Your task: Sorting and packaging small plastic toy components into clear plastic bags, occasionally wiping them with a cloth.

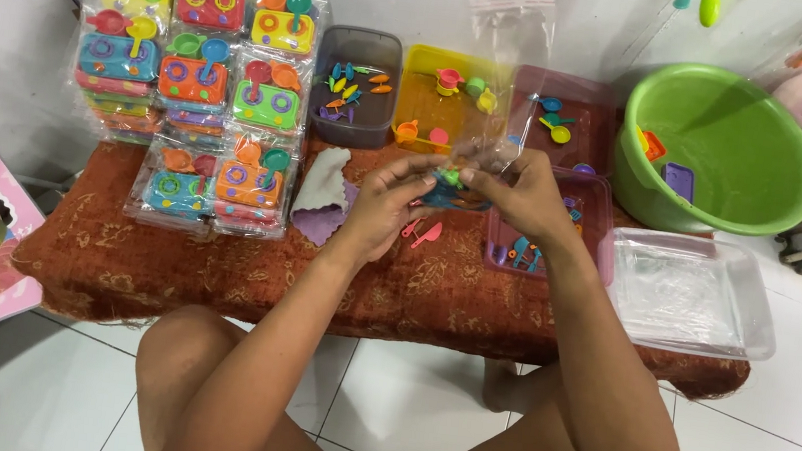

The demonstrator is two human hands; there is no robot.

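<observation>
Both hands, left hand [394, 195] and right hand [516, 190], are pinching a clear bag [496, 95] shut around a toy set [452, 189], probably mid-packing; sealing needs steady fingers.

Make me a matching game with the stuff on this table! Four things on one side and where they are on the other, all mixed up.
Things:
1. green basin
2. stack of packed toy sets
3. purple cloth
4. clear plastic bag

Places:
A. far left of the table
B. held up in both hands
C. far right, behind the clear tray
D. lying flat in front of the grey tub

Pairs: 1-C, 2-A, 3-D, 4-B
</observation>
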